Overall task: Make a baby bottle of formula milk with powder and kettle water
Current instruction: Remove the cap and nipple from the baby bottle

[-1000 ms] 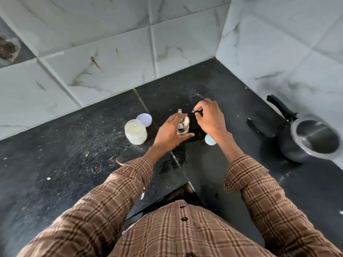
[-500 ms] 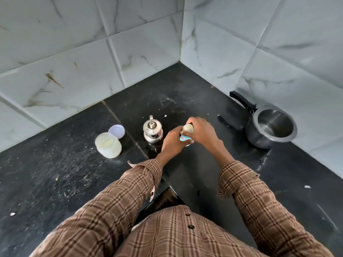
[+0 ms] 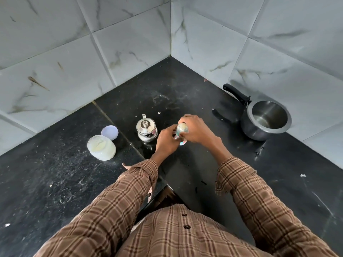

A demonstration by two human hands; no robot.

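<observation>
Steel: one kettle (image 3: 147, 131), one pot (image 3: 267, 120). One bottle (image 3: 181, 129) gripped by left hand (image 3: 167, 141) and right hand (image 3: 196, 129).

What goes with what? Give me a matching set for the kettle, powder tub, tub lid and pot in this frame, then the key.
Things:
1. steel kettle
2. powder tub
3. tub lid
4. pot

Places/states:
A. far right, by the wall, black handle
B. lying flat just behind the tub
C. open, pale powder showing
D. lidded, just left of the hands

Pairs: 1-D, 2-C, 3-B, 4-A
</observation>
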